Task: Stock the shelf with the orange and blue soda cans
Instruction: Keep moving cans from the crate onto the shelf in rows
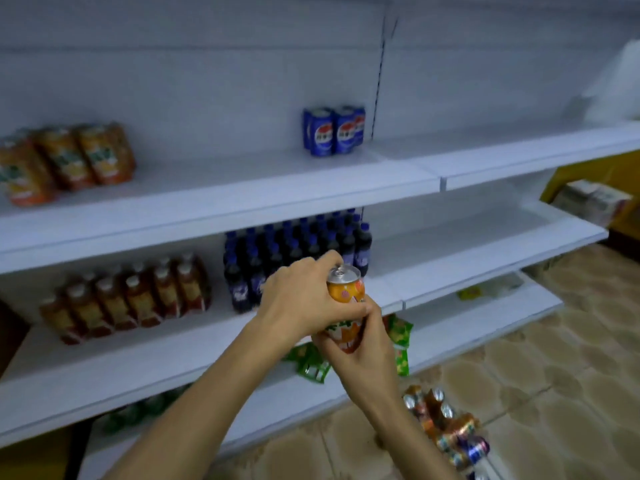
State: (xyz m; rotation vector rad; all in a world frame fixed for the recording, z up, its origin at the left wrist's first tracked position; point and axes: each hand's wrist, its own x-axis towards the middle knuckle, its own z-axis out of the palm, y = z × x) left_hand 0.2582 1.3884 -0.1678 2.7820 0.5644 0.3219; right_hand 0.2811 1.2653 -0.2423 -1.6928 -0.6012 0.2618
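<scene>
My left hand point(301, 299) grips an upright orange soda can point(347, 289) near its silver top. Just beneath it, my right hand point(363, 355) holds a second orange can point(343, 336) from below. Both cans are in the air in front of the middle shelf. On the upper shelf point(242, 192), several orange cans point(69, 157) stand at the left and a few blue cans point(333, 131) stand near the middle. A pile of loose orange and blue cans point(446, 426) lies on the tiled floor at the lower right.
The middle shelf point(138, 344) carries brown drink bottles point(131, 299) and dark blue-capped bottles point(298, 251). Green snack packets point(398, 341) lie on the lowest shelf. A stack of boxes point(588, 202) stands at the far right.
</scene>
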